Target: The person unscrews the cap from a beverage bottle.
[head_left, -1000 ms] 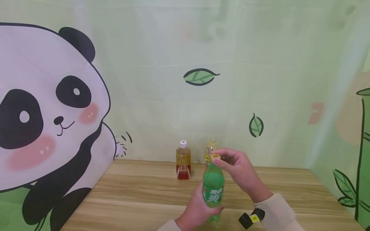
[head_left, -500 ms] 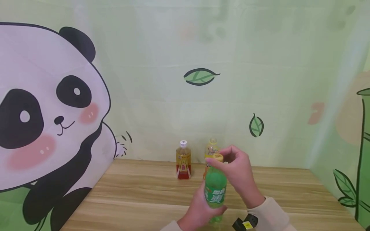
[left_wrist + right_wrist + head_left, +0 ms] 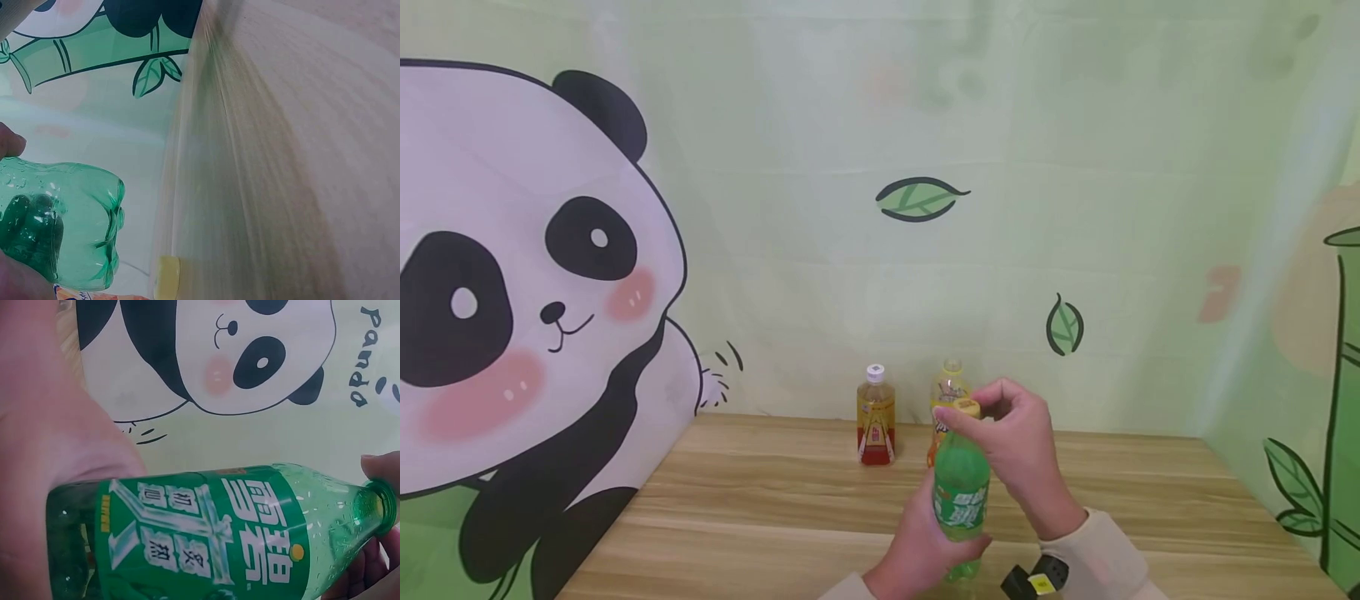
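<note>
My left hand (image 3: 917,537) grips a green plastic soda bottle (image 3: 961,496) round its lower half, holding it nearly upright above the table. In the left wrist view, the clear ridged base (image 3: 90,219) is in the air, with fingers showing through the plastic. My right hand (image 3: 1018,450) pinches the yellow cap (image 3: 967,407) at the bottle's top between thumb and fingers. In the right wrist view, the green label (image 3: 200,531) with white characters faces the camera, and fingers at the neck (image 3: 375,509) hide most of the cap.
At the back of the wooden table (image 3: 760,500) stands a white-capped bottle of reddish drink (image 3: 876,421). Right of it, an uncapped orange-drink bottle (image 3: 951,385) is partly hidden behind my right hand. A loose yellow cap (image 3: 167,278) lies on the table. Behind hangs a panda-printed cloth (image 3: 820,275).
The green bottle has shifted slightly right. My right thumb has swung left across the cap, while the right wrist has moved left and down. Over the last half second little differs.
</note>
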The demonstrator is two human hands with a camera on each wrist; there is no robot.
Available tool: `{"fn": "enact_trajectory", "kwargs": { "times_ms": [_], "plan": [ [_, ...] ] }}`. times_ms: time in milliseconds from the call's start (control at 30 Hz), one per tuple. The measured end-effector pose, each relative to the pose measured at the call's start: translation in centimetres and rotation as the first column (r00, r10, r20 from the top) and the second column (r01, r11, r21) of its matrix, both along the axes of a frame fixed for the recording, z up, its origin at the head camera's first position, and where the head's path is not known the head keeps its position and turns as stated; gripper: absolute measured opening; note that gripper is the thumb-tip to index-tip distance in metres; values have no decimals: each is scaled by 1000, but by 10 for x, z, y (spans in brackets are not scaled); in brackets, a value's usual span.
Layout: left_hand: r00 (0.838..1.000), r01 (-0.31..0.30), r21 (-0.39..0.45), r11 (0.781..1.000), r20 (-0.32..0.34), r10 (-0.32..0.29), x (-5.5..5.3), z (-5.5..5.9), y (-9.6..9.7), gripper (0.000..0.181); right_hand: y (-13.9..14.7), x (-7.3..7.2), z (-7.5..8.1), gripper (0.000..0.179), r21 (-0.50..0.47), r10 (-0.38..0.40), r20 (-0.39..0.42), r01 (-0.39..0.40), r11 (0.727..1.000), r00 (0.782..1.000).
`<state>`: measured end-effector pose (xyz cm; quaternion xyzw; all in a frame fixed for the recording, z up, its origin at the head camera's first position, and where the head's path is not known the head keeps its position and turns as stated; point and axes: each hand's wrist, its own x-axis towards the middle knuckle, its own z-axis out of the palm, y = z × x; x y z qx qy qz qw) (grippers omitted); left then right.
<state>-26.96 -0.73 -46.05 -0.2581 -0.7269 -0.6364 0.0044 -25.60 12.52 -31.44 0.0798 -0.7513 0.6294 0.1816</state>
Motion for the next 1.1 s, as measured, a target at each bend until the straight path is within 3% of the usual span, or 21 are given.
{"fn": "enact_trajectory", "kwargs": {
  "times_ms": [267,467,1100],
  "plan": [
    [1000,-8,-9,1000,18,8,0,1,-1,76,2,0,1,40,-6,35,17,-35,999,999],
    [1000,-18,3,1000,-4,18,-1,0,-2,76,3,-3,2,37,20,87,20,-87,996,996],
    [999,-13,25,1000,-35,13,-3,-1,-2,76,12,-11,1,37,15,253,76,-255,967,964]
  ]
}}
